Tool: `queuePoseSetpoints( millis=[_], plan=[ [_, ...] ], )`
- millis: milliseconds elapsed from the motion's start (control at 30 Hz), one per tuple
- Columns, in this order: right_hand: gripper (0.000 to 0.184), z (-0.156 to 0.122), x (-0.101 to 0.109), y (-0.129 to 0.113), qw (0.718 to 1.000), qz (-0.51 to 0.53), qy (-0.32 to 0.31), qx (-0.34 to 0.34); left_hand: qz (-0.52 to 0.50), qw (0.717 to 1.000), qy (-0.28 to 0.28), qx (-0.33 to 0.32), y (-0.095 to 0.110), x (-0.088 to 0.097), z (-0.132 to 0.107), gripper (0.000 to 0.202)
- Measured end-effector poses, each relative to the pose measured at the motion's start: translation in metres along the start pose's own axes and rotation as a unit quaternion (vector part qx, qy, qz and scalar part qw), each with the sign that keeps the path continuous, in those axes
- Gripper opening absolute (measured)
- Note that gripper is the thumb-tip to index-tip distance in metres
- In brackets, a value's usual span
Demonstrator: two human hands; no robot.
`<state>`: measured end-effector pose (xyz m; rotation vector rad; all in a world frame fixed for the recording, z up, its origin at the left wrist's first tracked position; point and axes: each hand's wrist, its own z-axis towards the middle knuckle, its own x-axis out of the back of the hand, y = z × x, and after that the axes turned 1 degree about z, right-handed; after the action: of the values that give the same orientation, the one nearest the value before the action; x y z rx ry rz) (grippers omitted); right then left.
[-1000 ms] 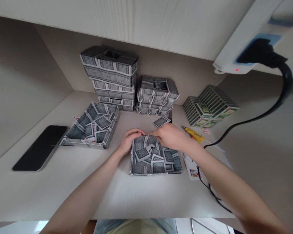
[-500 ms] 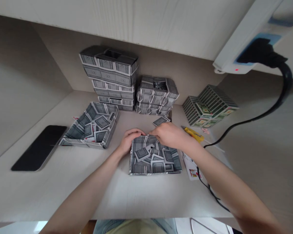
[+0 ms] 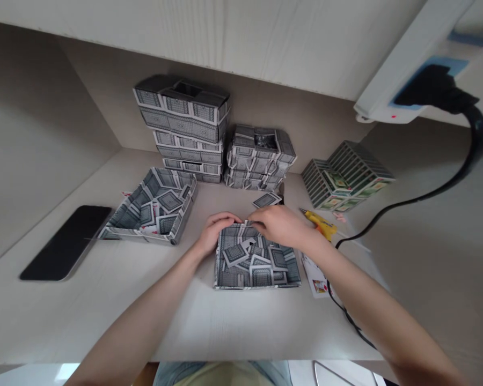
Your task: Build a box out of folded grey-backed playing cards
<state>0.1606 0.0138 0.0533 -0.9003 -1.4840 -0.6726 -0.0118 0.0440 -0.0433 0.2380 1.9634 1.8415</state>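
In front of me is an open box folded from grey-backed playing cards (image 3: 257,288), with several loose cards (image 3: 261,274) lying inside. My left hand (image 3: 214,231) is wrapped round its back left corner, fingers along the outside of the far wall. Over the same far rim, my right hand (image 3: 279,225) is closed in a pinch, its fingertips touching the rim near the middle. A small pale tab shows between the two hands; the right fingertips are partly hidden. Just behind the right hand lies a loose card (image 3: 266,199).
Left of me are a second card box (image 3: 181,214) with loose cards and a black phone (image 3: 64,244). Stacked card boxes (image 3: 189,145) (image 3: 261,161) stand at the back. On the right are a green-striped card structure (image 3: 346,174), a yellow glue gun (image 3: 322,224), cards (image 3: 317,284) and a black cable (image 3: 410,201).
The right hand's fingers have shifted slightly on the far rim, drawing closer together. My left hand keeps its place on the corner, and the view has moved a little.
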Motion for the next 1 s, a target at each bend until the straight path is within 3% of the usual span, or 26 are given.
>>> queuePoseSetpoints(
  millis=[133, 733, 867, 1000],
  plan=[
    [0.022, -0.001, -0.003, 0.004, 1.000, 0.013, 0.011, 0.017, 0.004, 1.000, -0.007, -0.002, 0.000, 0.001, 0.000, 0.019],
    [0.016, 0.005, -0.006, 0.006, 0.999, -0.004, -0.049, -0.007, 0.016, 1.000, -0.004, 0.010, 0.002, 0.000, 0.000, 0.021],
    [0.020, 0.002, -0.009, -0.001, 1.000, -0.010, -0.009, -0.017, 0.016, 1.000, 0.000, 0.013, 0.003, -0.001, 0.000, 0.020],
    [0.020, -0.003, -0.005, 0.005, 0.996, 0.078, 0.033, 0.015, 0.013, 1.000, -0.001, 0.005, 0.003, 0.000, -0.001, 0.019]
  ],
)
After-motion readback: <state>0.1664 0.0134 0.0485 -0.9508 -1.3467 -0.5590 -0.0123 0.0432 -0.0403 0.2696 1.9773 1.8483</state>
